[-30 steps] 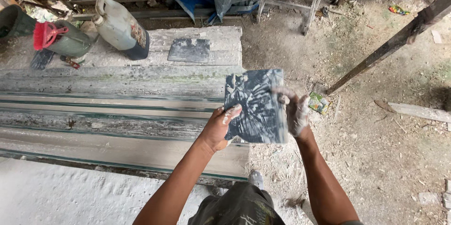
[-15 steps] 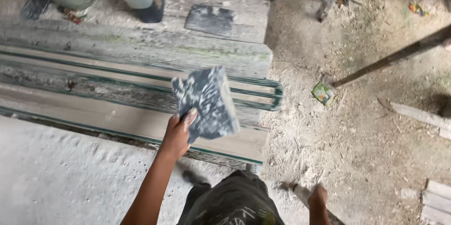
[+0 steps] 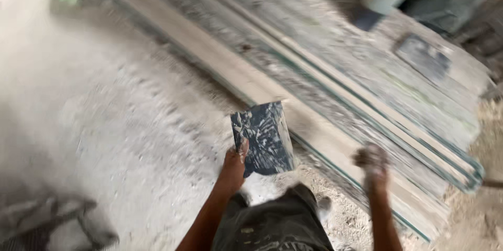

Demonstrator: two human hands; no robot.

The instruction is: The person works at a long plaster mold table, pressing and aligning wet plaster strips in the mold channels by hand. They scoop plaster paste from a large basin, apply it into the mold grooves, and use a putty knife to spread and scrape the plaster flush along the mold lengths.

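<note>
- We see the left hand [image 3: 233,166] closed on the lower edge of a dark marbled stone tile [image 3: 263,138], held up off the dusty floor [image 3: 105,125].
- The right hand [image 3: 372,159] hangs free over the stacked stone slabs [image 3: 335,88] (too blurred to tell its grip).
- We judge the tile picked up, not yet set down anywhere.
</note>
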